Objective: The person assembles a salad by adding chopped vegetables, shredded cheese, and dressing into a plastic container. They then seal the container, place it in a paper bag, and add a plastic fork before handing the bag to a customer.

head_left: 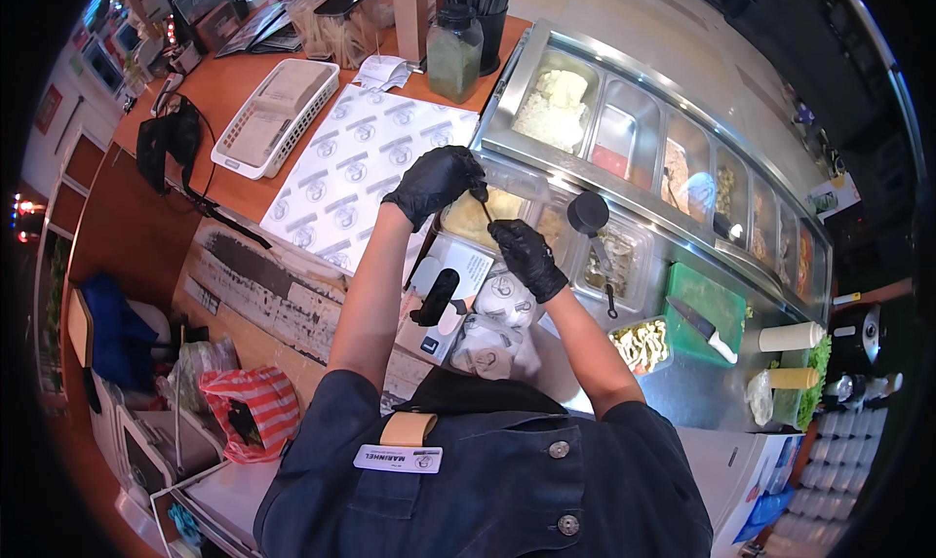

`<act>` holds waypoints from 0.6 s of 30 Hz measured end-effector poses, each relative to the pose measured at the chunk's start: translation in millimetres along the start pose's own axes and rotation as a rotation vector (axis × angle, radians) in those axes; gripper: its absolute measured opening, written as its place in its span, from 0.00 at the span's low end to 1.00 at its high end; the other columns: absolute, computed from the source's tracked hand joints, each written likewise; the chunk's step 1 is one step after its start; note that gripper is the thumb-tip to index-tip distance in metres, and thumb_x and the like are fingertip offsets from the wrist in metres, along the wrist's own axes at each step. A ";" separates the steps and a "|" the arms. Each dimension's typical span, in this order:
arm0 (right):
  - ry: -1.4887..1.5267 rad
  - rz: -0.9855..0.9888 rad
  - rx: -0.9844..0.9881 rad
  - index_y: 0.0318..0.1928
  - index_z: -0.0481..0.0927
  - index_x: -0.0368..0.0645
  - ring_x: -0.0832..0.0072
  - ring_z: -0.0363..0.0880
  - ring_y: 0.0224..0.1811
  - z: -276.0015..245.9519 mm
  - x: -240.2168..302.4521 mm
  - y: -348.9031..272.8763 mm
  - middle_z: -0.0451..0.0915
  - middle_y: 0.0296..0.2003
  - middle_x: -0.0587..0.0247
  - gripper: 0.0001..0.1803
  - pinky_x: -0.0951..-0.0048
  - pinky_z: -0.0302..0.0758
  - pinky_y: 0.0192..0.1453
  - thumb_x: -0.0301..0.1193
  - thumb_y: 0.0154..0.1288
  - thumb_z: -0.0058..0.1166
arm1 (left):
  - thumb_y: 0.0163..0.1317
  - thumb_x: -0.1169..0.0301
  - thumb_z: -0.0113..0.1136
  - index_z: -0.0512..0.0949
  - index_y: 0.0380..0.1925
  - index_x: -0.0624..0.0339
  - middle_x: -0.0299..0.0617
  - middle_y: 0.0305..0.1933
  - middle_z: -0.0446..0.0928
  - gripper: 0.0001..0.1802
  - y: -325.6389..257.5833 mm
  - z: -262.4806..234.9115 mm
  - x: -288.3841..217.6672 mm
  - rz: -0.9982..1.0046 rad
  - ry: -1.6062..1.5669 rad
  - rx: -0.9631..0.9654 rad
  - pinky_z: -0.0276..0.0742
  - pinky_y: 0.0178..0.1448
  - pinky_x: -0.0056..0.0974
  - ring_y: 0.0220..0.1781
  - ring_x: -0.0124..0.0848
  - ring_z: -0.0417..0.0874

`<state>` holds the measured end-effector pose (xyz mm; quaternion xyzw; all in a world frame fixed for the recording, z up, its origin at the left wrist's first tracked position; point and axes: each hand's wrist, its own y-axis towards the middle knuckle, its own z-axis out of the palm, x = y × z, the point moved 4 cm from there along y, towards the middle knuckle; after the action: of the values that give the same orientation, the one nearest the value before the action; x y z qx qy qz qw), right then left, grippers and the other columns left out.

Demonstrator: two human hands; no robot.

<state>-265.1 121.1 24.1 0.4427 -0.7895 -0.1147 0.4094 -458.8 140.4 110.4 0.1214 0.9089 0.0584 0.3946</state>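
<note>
My right hand [528, 258], in a black glove, is closed around the thin dark handle of a spoon-like tool [487, 209]. The upper end of that tool meets the curled fingers of my left hand [435, 184], also gloved in black; what those fingers hold is hidden. Both hands are over a clear plastic tub [470, 229] of pale yellow food. Under my left hand's side spreads printed white wrapping paper [363, 151]. A black round scoop [589, 213] rests beside my right hand, over a tub of greyish-green food [624, 256].
A steel counter with several food pans [614, 129] runs along the far right. A knife [697, 326] lies on a green cutting board [682, 305]. Paper-wrapped bundles [492, 339] sit near my body. Far left are a white basket [273, 119] and a jar [454, 56].
</note>
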 end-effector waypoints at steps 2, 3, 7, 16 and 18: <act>0.101 0.069 -0.024 0.44 0.81 0.40 0.58 0.81 0.39 5.0 -1.5 -3.2 0.81 0.38 0.53 0.13 0.67 0.78 0.43 0.18 0.57 0.54 | 0.50 0.72 0.67 0.83 0.31 0.62 0.44 0.33 0.80 0.08 0.3 0.5 -1.3 0.058 0.035 -0.011 0.78 0.46 0.38 0.39 0.39 0.81; 0.166 0.132 -0.051 0.43 0.81 0.40 0.59 0.81 0.39 6.2 -1.9 -6.3 0.81 0.38 0.54 0.13 0.67 0.78 0.43 0.18 0.57 0.54 | 0.50 0.72 0.67 0.83 0.31 0.62 0.44 0.33 0.80 0.09 -0.2 0.6 -1.8 0.084 0.053 -0.015 0.78 0.46 0.38 0.39 0.39 0.81; 0.636 0.566 -0.252 0.43 0.82 0.35 0.72 0.82 0.37 6.8 -8.0 -26.7 0.83 0.37 0.57 0.10 0.73 0.78 0.44 0.18 0.60 0.55 | 0.49 0.72 0.67 0.83 0.31 0.63 0.45 0.33 0.80 0.09 -3.0 0.6 -1.1 0.096 0.064 -0.040 0.78 0.44 0.38 0.37 0.40 0.81; 1.083 0.935 -0.805 0.37 0.81 0.30 0.67 0.83 0.27 32.7 -16.7 -28.2 0.82 0.29 0.54 0.06 0.71 0.82 0.36 0.21 0.60 0.55 | 0.52 0.75 0.67 0.81 0.31 0.66 0.45 0.31 0.80 0.07 0.8 8.2 5.2 -0.054 -0.151 -0.011 0.77 0.43 0.35 0.36 0.34 0.82; 1.054 0.990 -0.855 0.37 0.79 0.30 0.66 0.83 0.28 31.4 -22.6 -29.5 0.82 0.29 0.54 0.07 0.70 0.82 0.37 0.21 0.60 0.52 | 0.52 0.75 0.67 0.81 0.31 0.66 0.45 0.31 0.80 0.07 0.2 10.1 7.8 -0.112 -0.253 0.004 0.77 0.43 0.35 0.35 0.33 0.82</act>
<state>-264.6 116.2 -24.3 -0.1525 -0.4866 0.0108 0.8602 -456.5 142.8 98.1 0.0776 0.8573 0.0187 0.5086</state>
